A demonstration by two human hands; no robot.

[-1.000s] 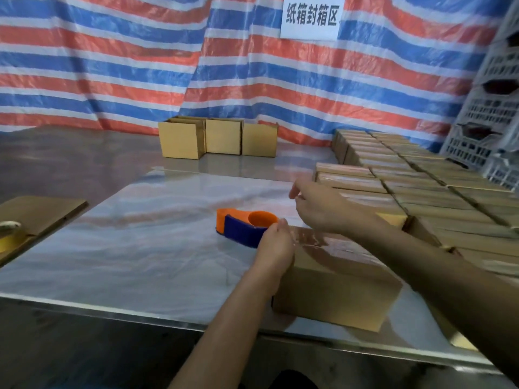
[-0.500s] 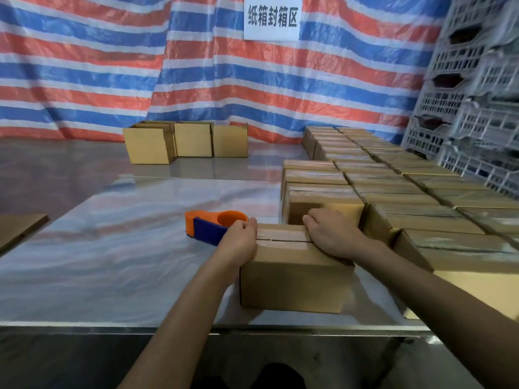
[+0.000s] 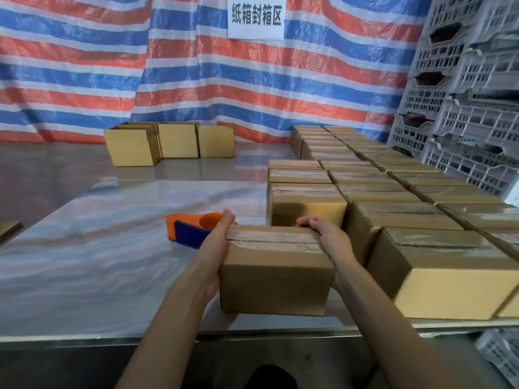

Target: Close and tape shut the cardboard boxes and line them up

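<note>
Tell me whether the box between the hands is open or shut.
Shut. On the box, flaps lie flat under clear tape; left hand and right hand hold its ends.

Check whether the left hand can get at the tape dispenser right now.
Probably yes. The left hand presses the left end of the taped cardboard box, and the tape dispenser lies just past it with nothing between; it must release the box first.

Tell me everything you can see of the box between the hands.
The box is brown cardboard, flaps shut, with a clear tape strip along the top seam. It is level near the front of the table, right of the tape dispenser, short of the taped rows. The left hand presses flat on its left end; the right hand curls over its right end.
</note>
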